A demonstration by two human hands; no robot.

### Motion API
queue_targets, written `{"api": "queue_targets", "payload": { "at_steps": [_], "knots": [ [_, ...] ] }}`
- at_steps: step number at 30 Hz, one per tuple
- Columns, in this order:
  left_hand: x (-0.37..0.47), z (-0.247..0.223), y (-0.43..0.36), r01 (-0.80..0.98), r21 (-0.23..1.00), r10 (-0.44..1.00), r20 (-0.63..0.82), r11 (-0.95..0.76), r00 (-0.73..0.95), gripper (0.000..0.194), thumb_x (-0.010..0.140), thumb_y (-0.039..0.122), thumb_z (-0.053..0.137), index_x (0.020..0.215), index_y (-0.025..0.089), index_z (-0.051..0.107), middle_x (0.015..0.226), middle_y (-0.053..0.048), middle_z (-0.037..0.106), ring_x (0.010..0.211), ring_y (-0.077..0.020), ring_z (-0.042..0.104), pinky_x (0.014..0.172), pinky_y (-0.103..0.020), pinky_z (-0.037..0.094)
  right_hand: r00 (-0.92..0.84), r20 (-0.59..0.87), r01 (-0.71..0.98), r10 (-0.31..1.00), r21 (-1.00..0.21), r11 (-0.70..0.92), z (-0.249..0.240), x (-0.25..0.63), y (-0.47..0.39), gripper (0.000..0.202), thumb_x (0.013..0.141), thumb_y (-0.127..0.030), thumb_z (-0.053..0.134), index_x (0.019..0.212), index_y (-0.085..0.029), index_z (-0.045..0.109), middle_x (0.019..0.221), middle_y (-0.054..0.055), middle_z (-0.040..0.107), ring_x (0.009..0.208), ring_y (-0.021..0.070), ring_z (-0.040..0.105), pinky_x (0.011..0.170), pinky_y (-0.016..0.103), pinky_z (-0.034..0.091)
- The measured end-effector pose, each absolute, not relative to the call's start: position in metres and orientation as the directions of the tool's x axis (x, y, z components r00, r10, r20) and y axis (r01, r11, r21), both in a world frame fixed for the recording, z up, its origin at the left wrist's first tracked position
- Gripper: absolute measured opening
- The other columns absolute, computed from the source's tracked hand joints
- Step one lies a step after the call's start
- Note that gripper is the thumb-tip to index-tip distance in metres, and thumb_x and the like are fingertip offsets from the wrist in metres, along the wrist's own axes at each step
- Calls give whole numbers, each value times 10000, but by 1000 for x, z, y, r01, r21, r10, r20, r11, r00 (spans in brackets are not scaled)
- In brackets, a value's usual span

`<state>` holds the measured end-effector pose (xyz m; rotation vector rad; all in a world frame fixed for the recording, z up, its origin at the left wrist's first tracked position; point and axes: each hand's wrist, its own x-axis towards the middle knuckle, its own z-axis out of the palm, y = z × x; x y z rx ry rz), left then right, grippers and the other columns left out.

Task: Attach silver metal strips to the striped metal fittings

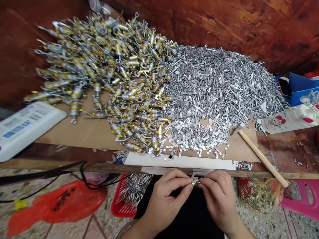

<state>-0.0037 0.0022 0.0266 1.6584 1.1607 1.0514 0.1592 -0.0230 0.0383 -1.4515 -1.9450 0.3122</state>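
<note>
Just past the table's front edge, above my lap, both my hands meet at one small silver metal fitting with a yellow part (195,182). My left hand (165,196) pinches its left end between thumb and fingertips. The fingers of my right hand (220,197) are closed on its right side. My fingertips hide much of the fitting, so its exact kind does not show. Beyond my hands, small flat metal plates with holes (196,141) lie loose at the table's front. Silver-and-yellow cylindrical fittings with curved arms (134,96) are heaped to the left.
Eye-ended metal pins (239,79) are piled at the right. A wooden-handled hammer (263,159) reaches over the table edge, near a white bottle (286,121). A white box (30,124) lies left. Below are a red basket (117,202), an orange bag (72,202) and a pink stool (302,199).
</note>
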Motion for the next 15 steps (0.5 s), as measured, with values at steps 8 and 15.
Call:
{"api": "queue_targets", "payload": {
  "at_steps": [8, 15],
  "knots": [
    [-9, 24, -5, 333, 891, 901, 162, -308, 402, 130, 820, 146, 532, 800, 191, 652, 736, -23, 633, 691, -124, 591, 617, -224, 501, -276, 161, 758, 948, -570, 317, 32, 160, -33, 171, 859, -89, 413, 888, -214, 526, 764, 12, 586, 715, 152, 515, 670, 298, 370],
    [-7, -17, -11, 503, 491, 700, 557, -712, 447, 170, 853, 190, 546, 1005, 172, 618, 891, -23, 687, 901, -178, 572, 958, -372, 374, -165, -93, 821, 982, -564, 85, 12, 166, -34, 151, 872, -132, 412, 805, -216, 519, 772, -5, 590, 748, 157, 513, 708, 312, 312]
  ]
}}
